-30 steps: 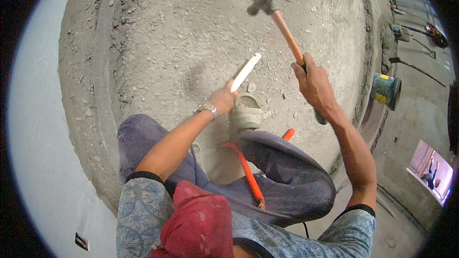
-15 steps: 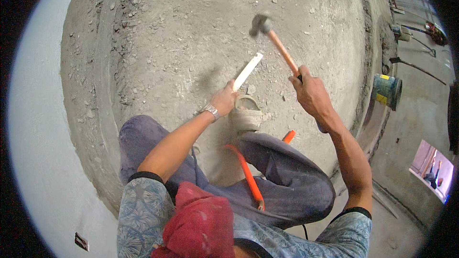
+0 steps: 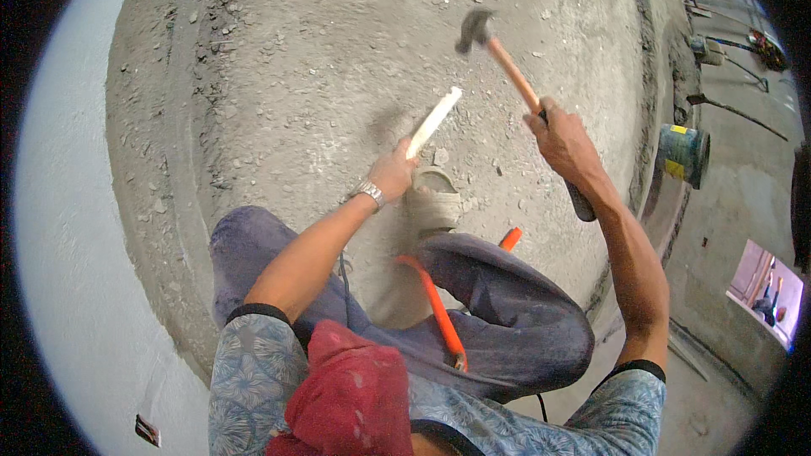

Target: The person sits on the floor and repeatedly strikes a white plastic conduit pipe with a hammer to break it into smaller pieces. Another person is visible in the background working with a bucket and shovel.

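Note:
My left hand point(image 3: 392, 172) is closed around the lower end of a pale flat strip point(image 3: 434, 123). The strip slants up and to the right, its free end over the dusty concrete floor point(image 3: 304, 76). Up and to the right, my right hand point(image 3: 563, 140) grips a claw hammer point(image 3: 512, 69) by its handle, which has a dark grip at the lower end. The dark hammer head is raised beyond the strip's free end and does not touch it. A beige sandal point(image 3: 436, 206) on my foot lies just below my left hand.
An orange curved bar point(image 3: 439, 312) lies by my bent legs. Small rubble is scattered over the floor. A pale wall point(image 3: 68, 203) runs along the left. At the right stand a dark bucket with yellow patches point(image 3: 686, 157) and several long-handled tools point(image 3: 737, 116).
The hammer and my right hand have moved slightly right, with the hammer head a little higher. My left hand and the strip have shifted only slightly.

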